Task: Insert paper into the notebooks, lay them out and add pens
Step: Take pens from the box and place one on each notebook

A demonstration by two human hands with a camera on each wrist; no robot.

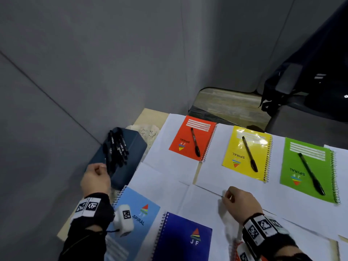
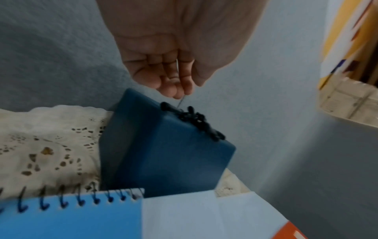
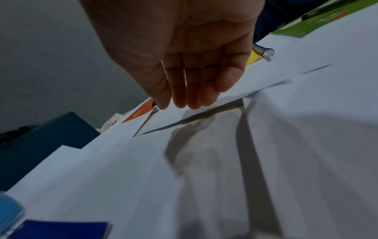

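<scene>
Nearest the viewer, 2 closed spiral notebooks lie flat without pens: a light blue notebook (image 1: 131,219) and a dark blue notebook (image 1: 180,240), card covers smooth, wire coils along one edge. They appear staged for the pen step.

The right hand (image 1: 239,204) hovers just above the white paper sheets (image 1: 207,194) that cover the worktop (image 1: 148,115), fingers relaxed and slightly bent, holding nothing.

The left hand (image 1: 96,178) sits beside the dark blue box (image 1: 124,157), fingers curled in; whether it grips a pen cannot be told. The bundle of black pens (image 1: 116,149) rests on the box lid, judged a supply within reach. Lace cloth (image 2: 40,145) lies under the box.

Farthest, the red notebook (image 1: 192,138), yellow notebook (image 1: 246,151) and green notebook (image 1: 307,170) each carry 1 pen laid diagonally, so 3 look finished.
</scene>
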